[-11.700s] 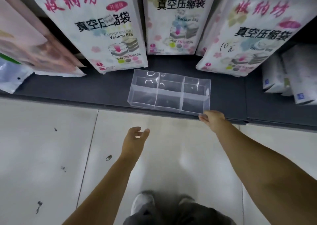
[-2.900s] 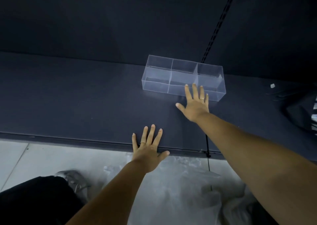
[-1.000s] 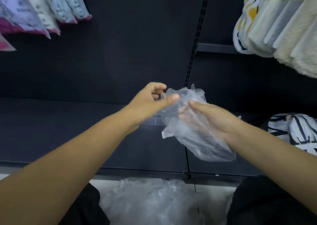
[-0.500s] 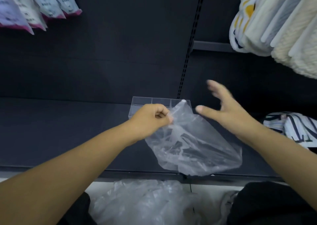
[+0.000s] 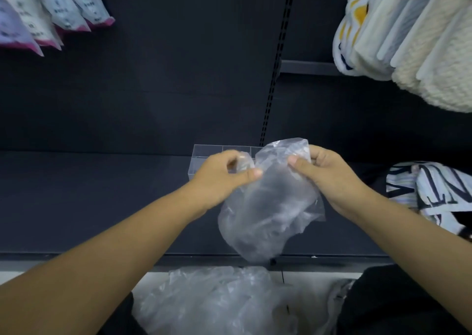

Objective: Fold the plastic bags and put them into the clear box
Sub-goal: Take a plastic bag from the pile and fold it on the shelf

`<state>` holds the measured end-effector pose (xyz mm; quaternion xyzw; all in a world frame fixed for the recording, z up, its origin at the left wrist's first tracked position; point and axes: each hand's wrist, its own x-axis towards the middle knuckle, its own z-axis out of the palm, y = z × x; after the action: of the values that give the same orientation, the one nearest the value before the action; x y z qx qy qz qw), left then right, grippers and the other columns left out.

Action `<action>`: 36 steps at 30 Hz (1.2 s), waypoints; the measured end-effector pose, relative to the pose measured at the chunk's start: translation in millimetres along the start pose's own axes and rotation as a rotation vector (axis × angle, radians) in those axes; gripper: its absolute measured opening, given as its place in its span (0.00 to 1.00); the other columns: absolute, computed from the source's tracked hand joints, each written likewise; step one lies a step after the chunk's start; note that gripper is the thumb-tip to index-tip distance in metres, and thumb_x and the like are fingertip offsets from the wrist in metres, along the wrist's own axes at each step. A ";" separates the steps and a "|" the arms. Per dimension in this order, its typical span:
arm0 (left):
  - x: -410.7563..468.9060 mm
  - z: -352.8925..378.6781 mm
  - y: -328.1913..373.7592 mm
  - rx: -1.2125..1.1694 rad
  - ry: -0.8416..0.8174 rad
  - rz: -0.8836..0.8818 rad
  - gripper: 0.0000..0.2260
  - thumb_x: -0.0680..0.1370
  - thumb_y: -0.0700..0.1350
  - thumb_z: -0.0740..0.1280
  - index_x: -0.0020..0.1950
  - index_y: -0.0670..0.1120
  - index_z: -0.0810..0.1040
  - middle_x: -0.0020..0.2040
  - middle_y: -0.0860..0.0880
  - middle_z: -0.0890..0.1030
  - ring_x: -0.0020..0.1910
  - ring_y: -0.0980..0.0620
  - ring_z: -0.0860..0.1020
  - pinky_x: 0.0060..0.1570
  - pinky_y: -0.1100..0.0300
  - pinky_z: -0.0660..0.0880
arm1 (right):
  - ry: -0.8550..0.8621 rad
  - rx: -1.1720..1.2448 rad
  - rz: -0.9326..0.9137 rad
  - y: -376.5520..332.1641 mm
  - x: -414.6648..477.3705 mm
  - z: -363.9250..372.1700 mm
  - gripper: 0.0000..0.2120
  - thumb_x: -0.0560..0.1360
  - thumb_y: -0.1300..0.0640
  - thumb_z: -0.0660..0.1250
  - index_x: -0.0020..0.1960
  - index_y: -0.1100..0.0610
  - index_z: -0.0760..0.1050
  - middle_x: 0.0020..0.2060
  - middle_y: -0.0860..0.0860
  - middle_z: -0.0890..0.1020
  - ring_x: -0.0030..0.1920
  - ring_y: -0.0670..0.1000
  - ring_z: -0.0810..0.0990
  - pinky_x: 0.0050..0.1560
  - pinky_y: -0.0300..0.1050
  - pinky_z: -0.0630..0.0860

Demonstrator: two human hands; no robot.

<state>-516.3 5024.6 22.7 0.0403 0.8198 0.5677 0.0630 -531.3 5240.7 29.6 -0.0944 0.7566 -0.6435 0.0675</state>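
Both hands hold one clear bag up over the dark shelf. The left hand pinches its top left edge between thumb and curled fingers, and the right hand grips the top right corner. The box stands on the shelf just behind them, mostly hidden, perhaps divided into compartments. More bags lie piled on the near floor.

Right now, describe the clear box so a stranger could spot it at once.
Start at the long dark shelf. The clear box sits on it near the back wall, partly hidden behind the plastic bag pinched by the left hand and right hand. Unlike that bag and the pile of bags on the floor, it is rigid, straight-edged and divided.
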 end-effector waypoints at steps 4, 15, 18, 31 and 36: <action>7.1 -6.1 -9.5 -0.125 0.232 -0.100 0.13 0.77 0.50 0.68 0.39 0.40 0.77 0.41 0.46 0.83 0.42 0.49 0.80 0.45 0.54 0.77 | 0.177 -0.015 0.088 7.6 5.8 -10.1 0.09 0.80 0.56 0.63 0.42 0.59 0.74 0.38 0.57 0.78 0.37 0.54 0.76 0.38 0.44 0.75; 12.6 -30.9 -16.1 0.228 0.249 -0.114 0.30 0.71 0.67 0.63 0.65 0.50 0.69 0.59 0.55 0.76 0.61 0.53 0.73 0.61 0.52 0.71 | 0.193 -0.466 -0.135 -0.5 -3.0 -3.8 0.07 0.79 0.56 0.63 0.42 0.55 0.74 0.23 0.45 0.70 0.25 0.44 0.65 0.26 0.39 0.64; 5.4 -21.3 0.5 0.164 -0.052 0.033 0.34 0.65 0.71 0.65 0.66 0.57 0.71 0.60 0.64 0.76 0.63 0.63 0.72 0.62 0.60 0.68 | -0.022 -0.392 -0.136 -3.1 -10.7 15.7 0.06 0.78 0.56 0.64 0.43 0.54 0.75 0.24 0.49 0.72 0.25 0.47 0.67 0.28 0.39 0.65; 12.7 -39.4 -2.5 -0.212 0.180 -0.024 0.14 0.78 0.52 0.66 0.33 0.50 0.78 0.31 0.53 0.80 0.31 0.58 0.78 0.37 0.62 0.74 | -0.335 0.018 0.280 8.7 -17.0 -14.9 0.31 0.67 0.48 0.75 0.65 0.46 0.64 0.59 0.49 0.80 0.55 0.46 0.81 0.59 0.44 0.75; 13.7 -47.7 -7.7 -0.262 0.235 -0.084 0.17 0.79 0.51 0.66 0.29 0.53 0.79 0.31 0.55 0.79 0.34 0.57 0.78 0.45 0.58 0.75 | -0.338 0.181 0.263 14.7 -20.0 10.0 0.32 0.66 0.60 0.75 0.65 0.47 0.65 0.63 0.55 0.76 0.59 0.55 0.81 0.61 0.51 0.76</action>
<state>-536.9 4979.7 31.3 -0.0691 0.7415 0.6673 -0.0049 -510.4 5238.0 13.2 -0.0951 0.6795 -0.6694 0.2848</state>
